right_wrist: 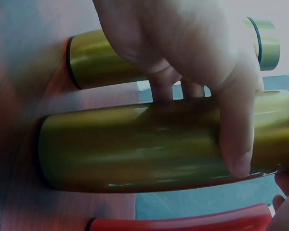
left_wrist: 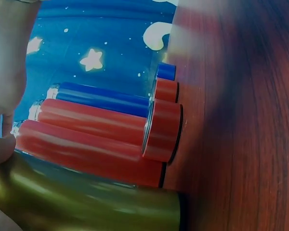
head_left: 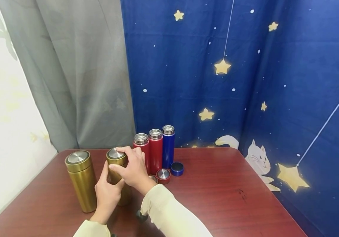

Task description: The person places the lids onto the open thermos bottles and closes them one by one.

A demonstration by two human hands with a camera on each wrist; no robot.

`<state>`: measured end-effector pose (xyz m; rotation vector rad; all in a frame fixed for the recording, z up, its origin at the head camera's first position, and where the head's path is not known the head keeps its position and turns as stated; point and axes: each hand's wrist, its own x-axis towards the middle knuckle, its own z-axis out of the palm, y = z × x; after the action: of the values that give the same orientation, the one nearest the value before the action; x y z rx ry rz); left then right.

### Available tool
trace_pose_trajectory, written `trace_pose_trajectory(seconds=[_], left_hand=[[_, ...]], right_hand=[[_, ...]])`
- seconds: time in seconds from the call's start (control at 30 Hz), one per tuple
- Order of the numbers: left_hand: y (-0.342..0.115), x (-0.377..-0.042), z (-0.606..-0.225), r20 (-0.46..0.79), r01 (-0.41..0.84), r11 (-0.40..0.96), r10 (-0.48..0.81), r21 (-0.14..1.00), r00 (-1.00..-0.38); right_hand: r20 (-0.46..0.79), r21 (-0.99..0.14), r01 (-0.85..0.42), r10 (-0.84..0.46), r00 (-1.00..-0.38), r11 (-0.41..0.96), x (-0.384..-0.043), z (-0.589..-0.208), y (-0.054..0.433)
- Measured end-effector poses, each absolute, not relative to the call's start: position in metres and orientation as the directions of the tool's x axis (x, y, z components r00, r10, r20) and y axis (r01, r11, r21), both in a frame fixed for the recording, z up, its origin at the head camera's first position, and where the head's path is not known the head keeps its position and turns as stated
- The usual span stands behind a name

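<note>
A gold thermos stands upright on the table between my two hands. My left hand grips its body, with the thumb across the near side in the right wrist view. At the top, my right hand grips the gold lid, which has a silver disc on it and sits on the thermos. To the left stands a second gold thermos, with its lid on. Two red thermoses and a blue thermos stand lidless behind my right hand.
Before the lidless thermoses lie a blue lid, a red lid and another red lid, mostly hidden by my right hand in the head view. The reddish-brown table ends at a grey curtain and a blue starry curtain.
</note>
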<state>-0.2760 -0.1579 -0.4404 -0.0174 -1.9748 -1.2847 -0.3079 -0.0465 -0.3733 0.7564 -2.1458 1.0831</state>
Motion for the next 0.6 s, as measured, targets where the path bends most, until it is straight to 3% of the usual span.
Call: trace_pose_trajectory(seconds=[0.13,0.43,0.6], left_hand=[[-0.156,-0.277,-0.441,0.611,0.39,0.508,-0.4,0.768,-0.683],[-0.153,-0.28,-0.445,0.666,0.412,0.541,-0.448,0.733,-0.597],[-0.155,-0.284,-0.447,0.656,0.41,0.528,-0.454,0.743,-0.603]], right_hand=[[0.756,-0.452,-0.718,-0.2,-0.623,0.528,-0.308,-0.373,-0.049],[0.752,-0.442,-0.698,-0.191,-0.631,0.564,-0.309,-0.374,-0.056],[0.71,-0.482,-0.686,-0.215,-0.67,0.546,-0.311,-0.373,-0.058]])
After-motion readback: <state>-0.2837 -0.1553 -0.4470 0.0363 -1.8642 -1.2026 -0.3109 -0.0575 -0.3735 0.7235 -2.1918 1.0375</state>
